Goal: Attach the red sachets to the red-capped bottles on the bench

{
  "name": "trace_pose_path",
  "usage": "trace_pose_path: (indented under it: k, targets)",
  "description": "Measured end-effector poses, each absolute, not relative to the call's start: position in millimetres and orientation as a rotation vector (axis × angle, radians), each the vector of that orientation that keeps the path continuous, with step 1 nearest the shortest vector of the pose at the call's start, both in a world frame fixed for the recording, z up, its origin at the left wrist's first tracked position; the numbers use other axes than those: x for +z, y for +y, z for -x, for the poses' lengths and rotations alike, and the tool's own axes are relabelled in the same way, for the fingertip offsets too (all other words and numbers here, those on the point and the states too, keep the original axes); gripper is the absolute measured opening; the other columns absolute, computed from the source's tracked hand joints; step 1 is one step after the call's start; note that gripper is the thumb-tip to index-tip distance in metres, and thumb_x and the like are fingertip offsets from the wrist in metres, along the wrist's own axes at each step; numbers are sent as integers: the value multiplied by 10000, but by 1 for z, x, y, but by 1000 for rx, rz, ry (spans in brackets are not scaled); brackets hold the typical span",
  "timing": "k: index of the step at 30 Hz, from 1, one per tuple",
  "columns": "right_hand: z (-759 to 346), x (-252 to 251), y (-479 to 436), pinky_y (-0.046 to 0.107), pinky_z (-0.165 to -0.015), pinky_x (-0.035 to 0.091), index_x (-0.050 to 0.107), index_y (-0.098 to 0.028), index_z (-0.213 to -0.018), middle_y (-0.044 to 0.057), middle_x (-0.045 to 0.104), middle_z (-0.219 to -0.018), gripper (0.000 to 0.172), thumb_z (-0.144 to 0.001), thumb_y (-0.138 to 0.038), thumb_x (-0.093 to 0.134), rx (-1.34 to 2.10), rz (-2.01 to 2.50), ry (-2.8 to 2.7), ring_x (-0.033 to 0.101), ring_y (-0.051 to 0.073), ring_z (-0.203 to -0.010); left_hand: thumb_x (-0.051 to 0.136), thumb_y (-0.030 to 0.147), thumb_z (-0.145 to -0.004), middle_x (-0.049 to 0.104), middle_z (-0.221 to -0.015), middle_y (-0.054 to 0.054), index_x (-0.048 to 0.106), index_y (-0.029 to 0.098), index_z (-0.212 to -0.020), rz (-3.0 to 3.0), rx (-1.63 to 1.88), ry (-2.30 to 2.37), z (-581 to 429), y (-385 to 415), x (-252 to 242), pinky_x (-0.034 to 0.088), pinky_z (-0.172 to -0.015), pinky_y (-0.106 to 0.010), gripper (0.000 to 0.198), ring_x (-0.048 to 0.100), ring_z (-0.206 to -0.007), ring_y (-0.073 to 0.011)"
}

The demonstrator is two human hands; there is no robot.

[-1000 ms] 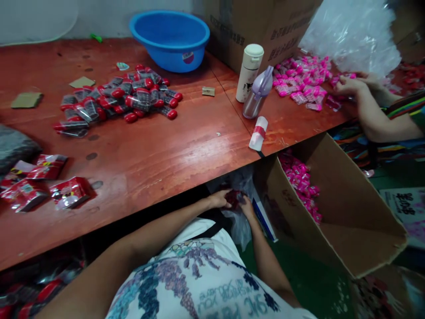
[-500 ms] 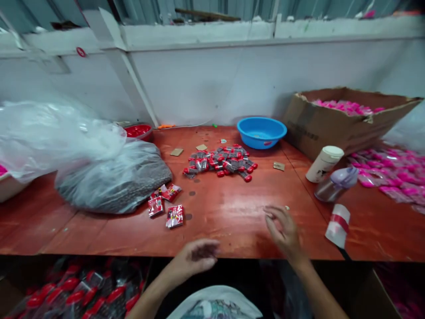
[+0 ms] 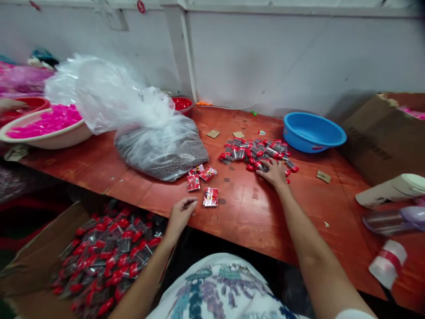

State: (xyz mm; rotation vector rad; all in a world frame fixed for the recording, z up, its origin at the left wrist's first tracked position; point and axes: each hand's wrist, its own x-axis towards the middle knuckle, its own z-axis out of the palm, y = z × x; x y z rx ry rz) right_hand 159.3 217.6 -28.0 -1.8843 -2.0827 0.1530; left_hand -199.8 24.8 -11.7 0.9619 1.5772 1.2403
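Note:
My right hand (image 3: 275,173) reaches onto the near side of a pile of small clear bottles with red caps and dark contents (image 3: 255,150). Its fingers are spread over the bottles, and some fingertips are hidden among them. By the table's front edge my left hand (image 3: 182,212) hovers with fingers curled in against the thumb; nothing shows in it. Just right of it lies a red printed packet (image 3: 210,197), with several more red packets (image 3: 193,182) behind, against a plastic bag of dark grains (image 3: 162,150).
A blue basin (image 3: 312,137) stands behind the pile, beside a cardboard box (image 3: 375,137). At right are a white tumbler (image 3: 388,191), a purple-lidded bottle (image 3: 393,220) and a white roll (image 3: 387,266). Below left, a carton (image 3: 40,261) holds many red-capped bottles. A cream basin (image 3: 59,139) holds pink pieces.
The view has swung left and down. My right hand has gone forward from above the bare tabletop to the bottle pile. My left hand has moved toward the red packets, its fingers more curled.

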Motion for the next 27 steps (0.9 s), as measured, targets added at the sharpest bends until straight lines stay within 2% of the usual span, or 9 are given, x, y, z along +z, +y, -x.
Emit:
trace_pose_path:
  k: [4,9,13,16,19,21,24,27]
  targets:
    - [-139,-34,169,590,-1010,280,584,-305,-1247,74,431,-1389,512,-787,-531,576,81,1747,-2211,261,415,-1285,718,450,-645,671,-787,-55,720,171,-895,-1077,1197,1674,189,40,-21,453,-563,-245,375,576,-661,-167]
    - [-114,-39,106,610,-1013,273,583,-324,-1250,57,391,-1430,435,-827,-423,558,37,1664,-2256,181,433,-1345,761,404,-581,642,-632,-23,707,171,-788,-1147,1035,1711,184,68,-26,421,-548,-248,316,566,-588,-165]
    - [-106,-37,74,716,-988,189,510,-374,-1311,45,307,-1501,499,-824,-455,582,38,1697,-2306,140,478,-1356,725,406,-619,637,-598,-11,672,178,-709,-1219,963,1732,187,75,-31,419,-547,-260,252,570,-571,-171]
    - [-105,-32,59,713,-1016,128,476,-374,-1337,44,299,-1513,493,-858,-449,562,-62,1640,-2330,125,442,-1380,699,397,-653,650,-645,-14,658,188,-703,-1327,995,1744,188,72,-30,437,-583,-263,218,592,-625,-176]
    - [-100,-32,52,622,-1080,133,477,-357,-1335,23,408,-1457,413,-927,-298,489,-77,1366,-2513,192,343,-1389,674,386,-687,651,-696,-8,623,197,-730,-1301,1131,1728,186,67,-23,453,-591,-247,200,608,-664,-166]
    - [-93,-36,49,556,-1084,202,518,-320,-1301,33,509,-1371,372,-936,-262,478,-23,1214,-2591,286,303,-1349,670,367,-691,621,-663,14,576,201,-776,-1131,1231,1648,182,66,-17,453,-529,-228,208,597,-599,-145]
    - [-81,-41,45,468,-1006,337,571,-253,-1239,78,606,-1206,322,-928,-288,500,46,1219,-2548,450,275,-1188,745,239,-582,601,-658,42,530,201,-880,-778,1288,1397,175,67,-6,490,-490,-232,369,599,-545,-133]
    - [-72,-41,39,396,-893,421,578,-197,-1213,110,611,-1086,312,-926,-277,485,94,1293,-2489,521,247,-1010,757,112,-503,647,-726,6,557,174,-915,-549,1193,1212,166,65,0,547,-548,-264,462,648,-618,-156]
